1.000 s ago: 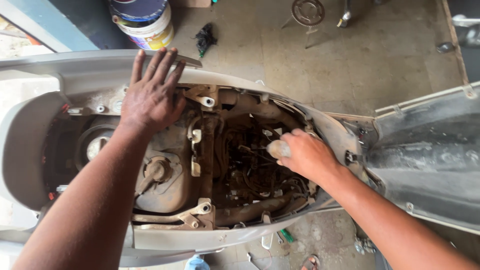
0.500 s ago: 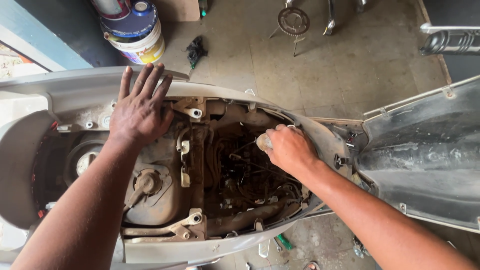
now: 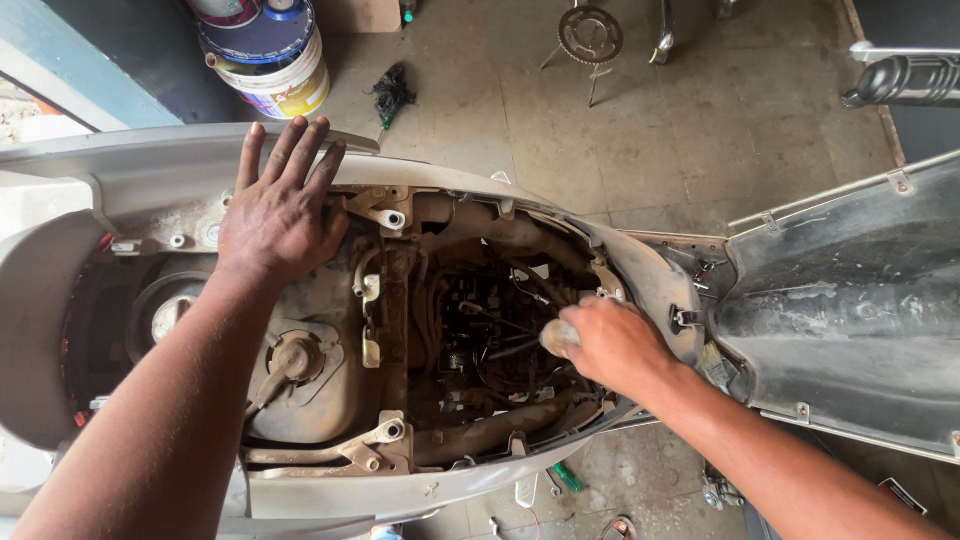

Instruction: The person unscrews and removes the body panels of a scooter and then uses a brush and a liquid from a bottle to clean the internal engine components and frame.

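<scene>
- While the right hand [image 3: 615, 345] is closed around a pale tool handle [image 3: 558, 337], its tip points into the dirty engine bay [image 3: 480, 330] of an opened scooter [image 3: 420, 490].
- Left hand [image 3: 280, 215] lies flat, fingers spread, holding nothing, on the grey body panel [image 3: 150, 165].
- Just below it sits the rusty fuel tank [image 3: 300, 385].
- Beyond the scooter, a paint bucket [image 3: 270, 55] and a sprocket [image 3: 590, 35] rest on the concrete floor [image 3: 700, 120].
</scene>
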